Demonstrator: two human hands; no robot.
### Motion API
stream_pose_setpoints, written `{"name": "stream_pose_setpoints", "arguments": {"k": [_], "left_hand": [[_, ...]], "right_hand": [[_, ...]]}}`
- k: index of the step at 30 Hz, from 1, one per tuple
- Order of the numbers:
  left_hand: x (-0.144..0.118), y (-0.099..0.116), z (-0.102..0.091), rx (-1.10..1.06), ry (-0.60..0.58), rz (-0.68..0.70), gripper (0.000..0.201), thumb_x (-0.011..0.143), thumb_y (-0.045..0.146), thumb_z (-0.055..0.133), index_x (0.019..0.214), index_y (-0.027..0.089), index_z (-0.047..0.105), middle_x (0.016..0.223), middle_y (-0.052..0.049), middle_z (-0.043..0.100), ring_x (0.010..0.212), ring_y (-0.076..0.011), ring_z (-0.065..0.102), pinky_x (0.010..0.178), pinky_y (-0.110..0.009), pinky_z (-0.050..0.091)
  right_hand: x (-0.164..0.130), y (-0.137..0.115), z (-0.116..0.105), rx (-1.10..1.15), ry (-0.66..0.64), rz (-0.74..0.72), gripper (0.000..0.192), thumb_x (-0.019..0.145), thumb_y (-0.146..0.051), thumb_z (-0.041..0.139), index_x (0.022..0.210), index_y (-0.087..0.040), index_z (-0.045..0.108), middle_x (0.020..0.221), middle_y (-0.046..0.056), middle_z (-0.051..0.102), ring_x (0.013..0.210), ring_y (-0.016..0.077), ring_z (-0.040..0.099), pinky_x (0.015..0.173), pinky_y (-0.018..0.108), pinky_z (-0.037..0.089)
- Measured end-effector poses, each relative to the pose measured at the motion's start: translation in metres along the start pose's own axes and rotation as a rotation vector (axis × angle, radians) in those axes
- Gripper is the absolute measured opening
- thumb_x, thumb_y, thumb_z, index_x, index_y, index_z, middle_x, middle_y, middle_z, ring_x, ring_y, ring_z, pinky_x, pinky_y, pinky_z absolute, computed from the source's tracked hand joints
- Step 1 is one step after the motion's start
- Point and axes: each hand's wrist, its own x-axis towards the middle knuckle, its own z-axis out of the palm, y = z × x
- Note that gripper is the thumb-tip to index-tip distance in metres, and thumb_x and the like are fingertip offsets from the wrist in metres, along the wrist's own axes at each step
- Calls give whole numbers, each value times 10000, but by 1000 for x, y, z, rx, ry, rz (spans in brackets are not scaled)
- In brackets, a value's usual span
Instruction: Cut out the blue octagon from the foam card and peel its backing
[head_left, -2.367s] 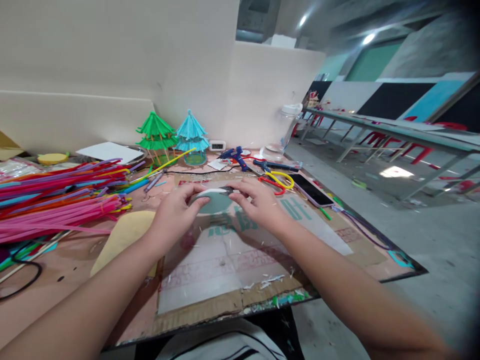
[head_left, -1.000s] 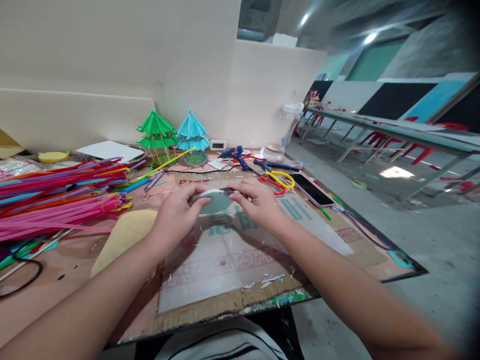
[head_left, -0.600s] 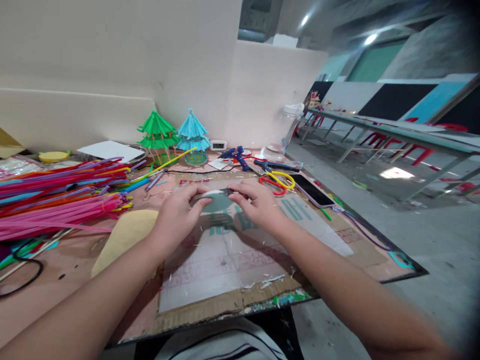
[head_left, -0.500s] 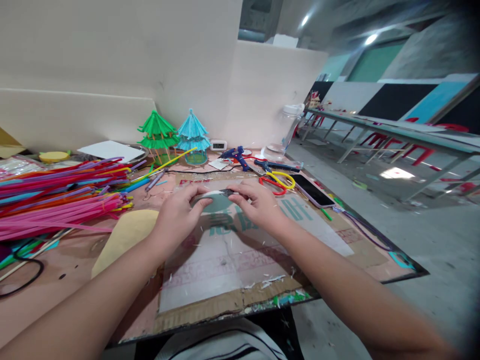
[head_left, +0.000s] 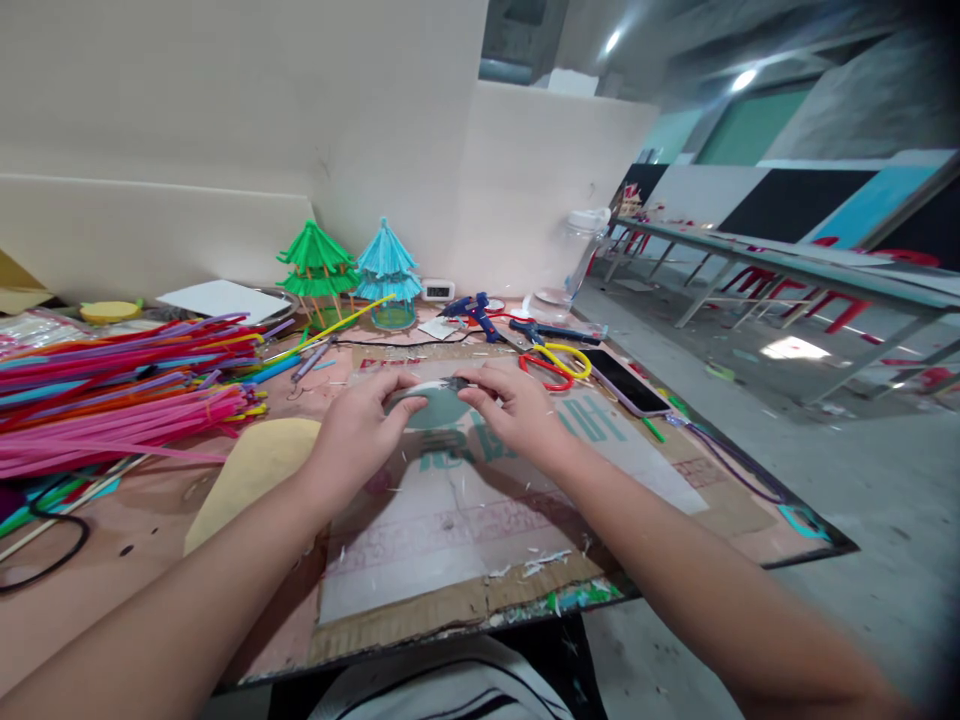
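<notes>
Head view shows both hands meeting over the middle of the worktop [head_left: 750,520], above a flattened cardboard sheet [head_left: 450,560]. The left hand [head_left: 352,435] and the right hand [head_left: 517,410] each pinch one end of a small curved white piece [head_left: 431,387], lifted just off the sheet; the left grip is closed on its left end, the right grip on its right end, where something small and dark sits at the fingertips, too small to make out. Judging by the scene, the piece looks half-shaped at most, being bent or joined, and nothing is yet built from it.

Two finished paper pagodas stand near the back edge, one green [head_left: 316,265] and one blue [head_left: 387,265]. One big heap of coloured straws [head_left: 120,390] lies along the left edge. Toward the back right I count one blue glue gun [head_left: 471,310], one pair of red-and-yellow scissors [head_left: 556,365], one phone [head_left: 627,381] and one clear bottle [head_left: 577,250].
</notes>
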Motion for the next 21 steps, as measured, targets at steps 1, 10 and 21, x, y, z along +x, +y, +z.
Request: {"name": "stream_pose_setpoints", "arguments": {"k": [1,10,21], "left_hand": [[0,0,0,-2,7,-3,158,877,312,565,951,220,670,901,-17,721,804,-201,635,745,-294,465],[0,0,-1,18,11,8,133,873,251,572,952,211,671,884,-4,716,796,-185,627,750,-286,451],[0,2,-1,-9,7,13,133,878,267,568,938,206,669,861,-3,705,766,-175,610,716,-275,439]], "right_hand": [[0,0,0,4,2,1,263,941,-361,540,1067,-204,709,799,39,650,745,171,570,689,295,419],[0,-1,-1,-22,8,-33,266,936,-378,551,1053,-206,716,815,42,659,755,172,577,705,298,431],[1,-3,-3,47,39,-10,228,926,-317,567,1024,-182,723,756,30,646,703,159,565,658,284,414]]}}
